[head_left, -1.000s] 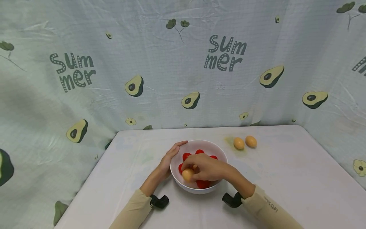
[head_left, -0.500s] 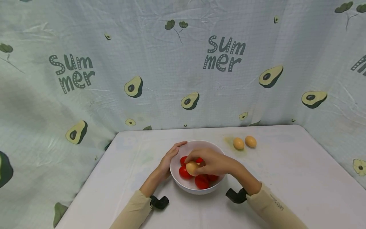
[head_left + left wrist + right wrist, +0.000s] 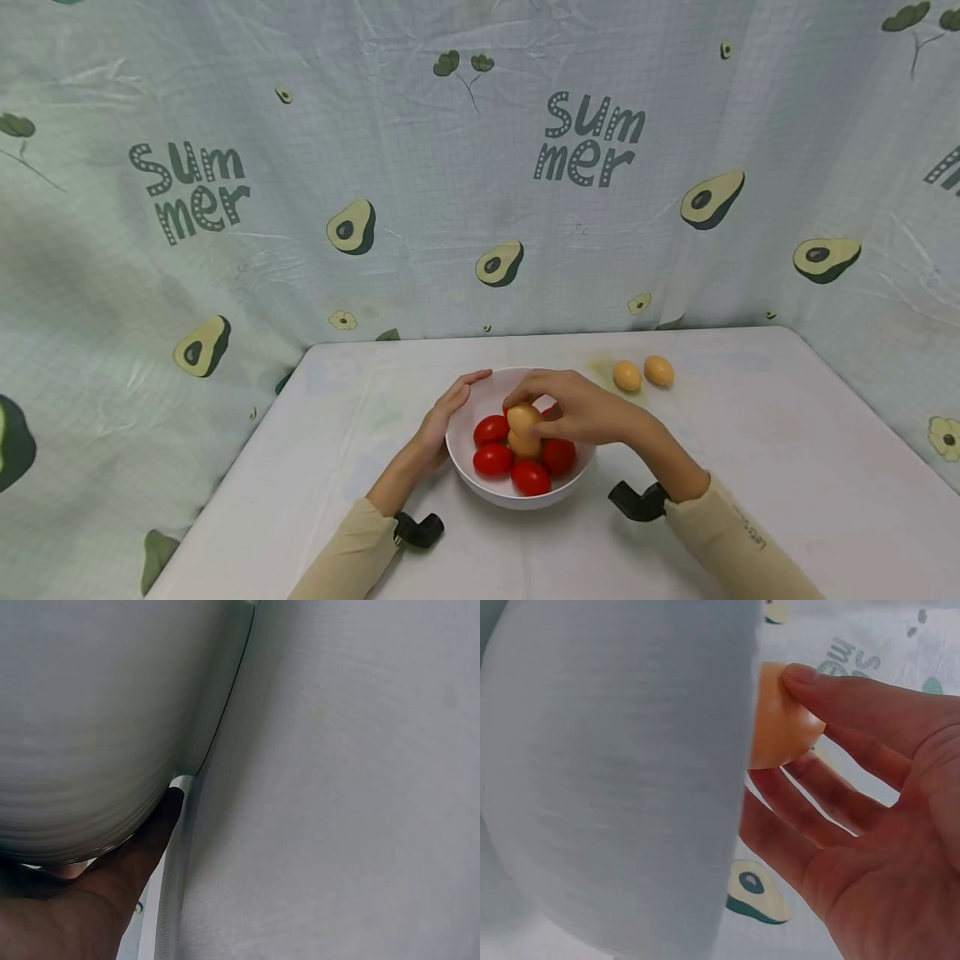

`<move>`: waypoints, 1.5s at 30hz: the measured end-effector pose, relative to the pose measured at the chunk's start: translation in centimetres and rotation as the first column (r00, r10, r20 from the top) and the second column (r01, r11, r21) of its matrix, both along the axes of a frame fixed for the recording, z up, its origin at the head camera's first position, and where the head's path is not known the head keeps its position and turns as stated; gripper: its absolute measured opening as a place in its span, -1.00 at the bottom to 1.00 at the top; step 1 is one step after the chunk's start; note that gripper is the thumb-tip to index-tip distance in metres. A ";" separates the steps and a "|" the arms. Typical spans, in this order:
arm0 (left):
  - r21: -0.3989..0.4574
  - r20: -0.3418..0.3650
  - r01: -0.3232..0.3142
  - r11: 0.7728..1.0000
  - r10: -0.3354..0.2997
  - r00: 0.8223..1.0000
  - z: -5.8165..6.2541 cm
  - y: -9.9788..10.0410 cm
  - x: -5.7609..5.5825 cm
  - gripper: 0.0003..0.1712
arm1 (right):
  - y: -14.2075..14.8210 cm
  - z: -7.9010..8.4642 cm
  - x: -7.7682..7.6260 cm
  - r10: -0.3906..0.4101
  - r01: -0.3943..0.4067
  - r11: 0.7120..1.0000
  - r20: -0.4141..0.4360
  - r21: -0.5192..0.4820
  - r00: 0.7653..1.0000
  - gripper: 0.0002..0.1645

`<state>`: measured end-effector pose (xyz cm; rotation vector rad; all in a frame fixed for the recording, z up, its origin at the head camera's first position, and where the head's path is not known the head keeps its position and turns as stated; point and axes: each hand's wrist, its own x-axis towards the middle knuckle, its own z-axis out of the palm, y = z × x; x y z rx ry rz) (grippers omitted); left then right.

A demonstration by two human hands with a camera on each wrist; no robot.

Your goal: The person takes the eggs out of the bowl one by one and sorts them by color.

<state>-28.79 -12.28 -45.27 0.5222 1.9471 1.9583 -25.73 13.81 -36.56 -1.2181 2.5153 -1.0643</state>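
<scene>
A white bowl (image 3: 491,495) on the table holds several smooth red tomatoes (image 3: 530,477). Among them, at the middle, lies a brown egg (image 3: 524,447). My right hand (image 3: 583,407) is over the bowl's right side and pinches a second brown egg (image 3: 523,417) between thumb and fingers, just above the first one; whether the two touch I cannot tell. In the right wrist view the bowl's wall hides part of the held egg (image 3: 786,724). With fingers stretched out, my left hand (image 3: 441,422) rests against the bowl's left outer side; its thumb (image 3: 142,847) lies along the wall.
Two more brown eggs, a left one (image 3: 627,376) and a right one (image 3: 658,371), lie near the back of the white table (image 3: 750,450). Behind the table hangs a pale cloth (image 3: 420,167) printed with avocados.
My right hand has drawn the egg it holds back and to the right across the bowl, uncovering tomatoes and the egg beneath. The left hand has stayed at the bowl's side.
</scene>
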 end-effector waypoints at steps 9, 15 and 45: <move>-0.006 0.013 -0.011 1.000 0.011 1.000 0.0 0.1 0.0 -0.39 | 1.4 0.5 -0.4 -0.046 0.044 0.996 -0.015 -0.076 0.999 -0.59; -0.011 0.015 -0.008 1.000 0.008 1.000 0.0 0.1 0.0 -0.39 | 2.5 0.9 -0.7 -0.047 0.041 0.995 -0.063 -0.094 0.997 -0.54; 0.005 -0.004 -0.005 1.000 0.005 1.000 -0.3 0.1 -0.1 -0.39 | 6.2 2.0 -1.6 -0.185 0.179 0.977 -0.047 -0.112 0.982 -0.55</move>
